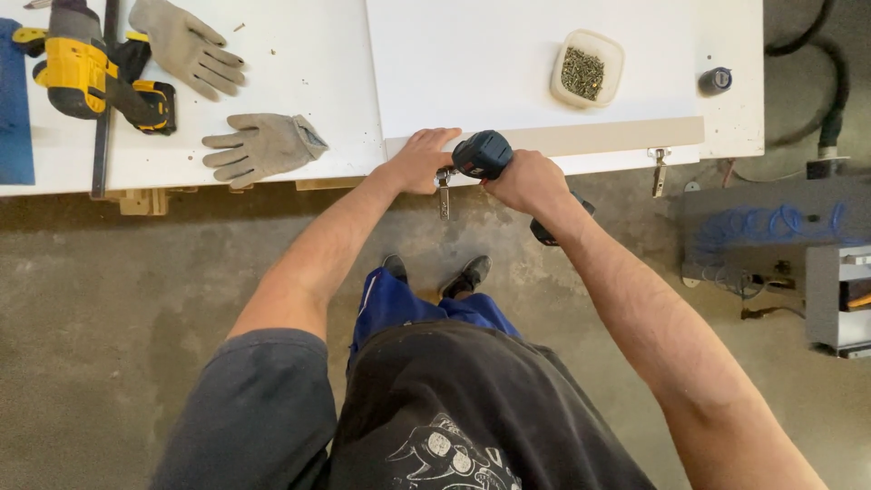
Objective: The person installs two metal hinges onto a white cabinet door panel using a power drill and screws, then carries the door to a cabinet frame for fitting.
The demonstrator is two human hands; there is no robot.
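Observation:
My right hand (524, 180) grips a dark blue cordless drill (484, 153) whose nose points left at a metal hinge (444, 192) on the near edge of a white panel (508, 63). My left hand (422, 159) rests on the panel's edge just left of the drill, fingers pressed on the board beside the hinge. A second metal hinge (659, 169) hangs from the same edge farther right.
A plastic tub of screws (586, 69) sits on the panel. Two grey work gloves (263, 145) and a yellow drill (86, 73) lie on the white table at left. A small dark round object (716, 80) and a grey machine (780, 236) with cables are at right.

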